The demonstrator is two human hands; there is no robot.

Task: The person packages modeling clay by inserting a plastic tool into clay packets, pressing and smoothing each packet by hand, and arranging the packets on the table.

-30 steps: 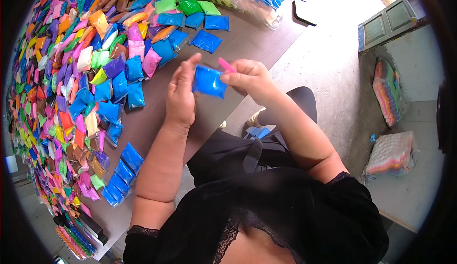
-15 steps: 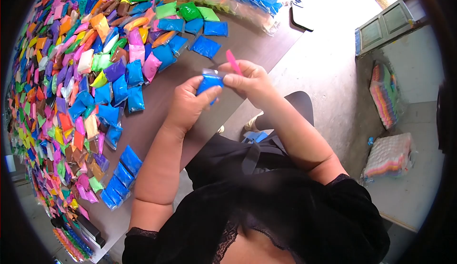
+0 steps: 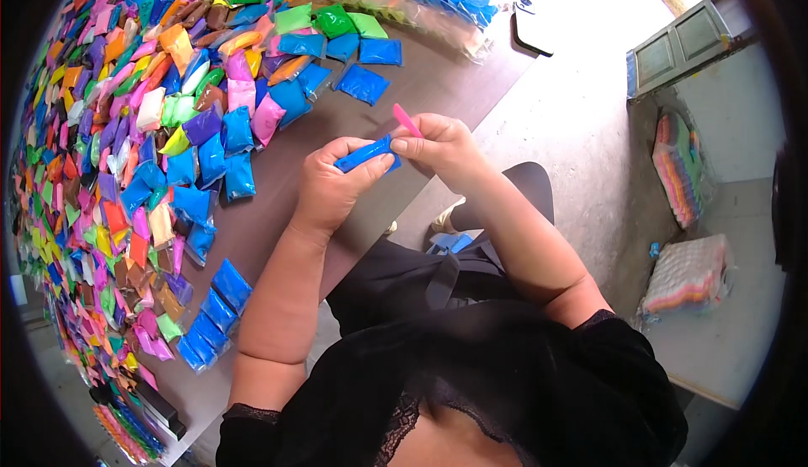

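So the blue packet (image 3: 362, 155) is right between the two hands, over the table (image 3: 282, 202) near its edge. The left hand (image 3: 324, 188) has the better claim on it: fingers tucked behind, thumb laid along the front, so most of the packet's length sits in that grip. It looks narrow from this angle, folded or squeezed I'd guess, though I can't tell which.

Long axis runs on a slant — low end in the crook of the left hand, high end pointing up and over toward the right hand (image 3: 442, 149). So from the left palm the packet goes off to the right and a bit away from the body, and from the right fingertips it lies back to the left and slightly down. The right thumb and finger are at that far end, and look like they're pinching the corner, but the contact is too small for me to swear to it.

That same right hand also has a pink stick (image 3: 406, 119) caught in its curled fingers. It pokes up past the knuckles, tilted away from the body and leaning left — roughly crosswise to the packet, with its free tip above the packet's high end. Neither hand is open. Nearest loose neighbor is a flat blue packet (image 3: 362, 86) on the table, just beyond the hands.
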